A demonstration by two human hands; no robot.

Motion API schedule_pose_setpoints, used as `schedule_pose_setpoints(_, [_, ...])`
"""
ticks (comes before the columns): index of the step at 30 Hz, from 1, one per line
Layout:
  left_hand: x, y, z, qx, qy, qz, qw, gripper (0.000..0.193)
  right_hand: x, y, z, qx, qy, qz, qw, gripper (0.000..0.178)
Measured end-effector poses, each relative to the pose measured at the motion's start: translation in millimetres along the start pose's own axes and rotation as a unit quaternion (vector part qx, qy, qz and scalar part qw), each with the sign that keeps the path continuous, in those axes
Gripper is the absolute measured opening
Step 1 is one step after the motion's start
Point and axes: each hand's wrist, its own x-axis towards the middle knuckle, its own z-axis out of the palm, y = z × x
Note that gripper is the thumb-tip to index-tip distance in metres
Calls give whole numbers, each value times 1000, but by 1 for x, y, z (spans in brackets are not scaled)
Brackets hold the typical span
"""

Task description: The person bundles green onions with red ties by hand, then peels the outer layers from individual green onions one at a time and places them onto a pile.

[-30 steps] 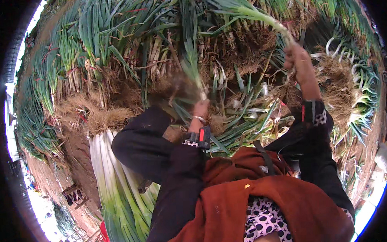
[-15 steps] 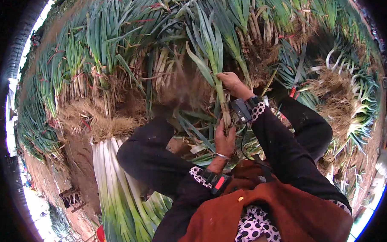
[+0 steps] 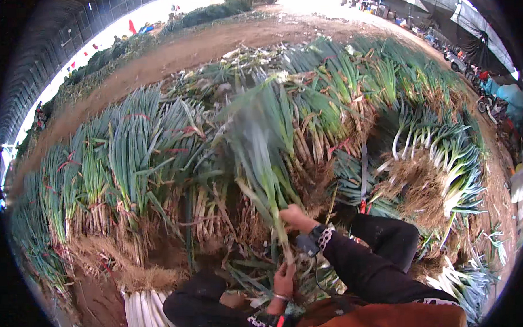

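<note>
A leek (image 3: pixel 279 227) stands tilted in front of me, its green leaves smeared by motion at the top. My right hand (image 3: pixel 298 218) is closed round its pale green shaft partway up. Lower down, my left hand (image 3: pixel 284 282) has its fingers closed on the root end. Loose leaves and stalks (image 3: pixel 245 273) lie between my knees, just beyond the left hand. At lower left, beside my left knee, is a row of leeks with clean white shafts (image 3: pixel 145 317); their leaf ends are out of the picture.
Tied bundles of untrimmed leeks (image 3: pixel 136 162) stand in a long row ahead and to the left. More leeks with white shafts and brown roots (image 3: pixel 415 184) are piled at right. Bare earth (image 3: pixel 206 50) stretches behind the row. Parked vehicles (image 3: pixel 462 61) line the far right.
The view has tilted up, bringing the ground and roof beyond the row into sight. Both hands still hold the leek, whose leaves now blur with motion.
</note>
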Motion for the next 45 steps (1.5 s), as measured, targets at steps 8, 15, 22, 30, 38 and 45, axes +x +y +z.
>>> schedule_pose_setpoints(8, [2, 58, 7, -149, -290, -89, 941, 22, 0, 29, -38, 283, -240, 117, 921, 34])
schedule_pose_setpoints(15, [112, -20, -105, 80, 13, -6, 997, 31, -49, 25, 13, 106, -181, 9, 978, 36])
schedule_pose_setpoints(22, [143, 84, -25, -176, -9, -40, 983, 24, -73, 17, 25, -3, -159, -99, 982, 43])
schedule_pose_setpoints(30, [129, 128, -29, -174, -91, -18, 980, 18, -78, -18, 35, 74, -171, -110, 976, 38])
schedule_pose_setpoints(38, [141, 110, -23, -191, 21, 0, 981, 21, -49, 7, 38, -50, -102, -260, 959, 31])
schedule_pose_setpoints(45, [161, 69, -101, 23, 109, 45, 993, 28, -167, 6, 4, -48, -219, -90, 970, 49])
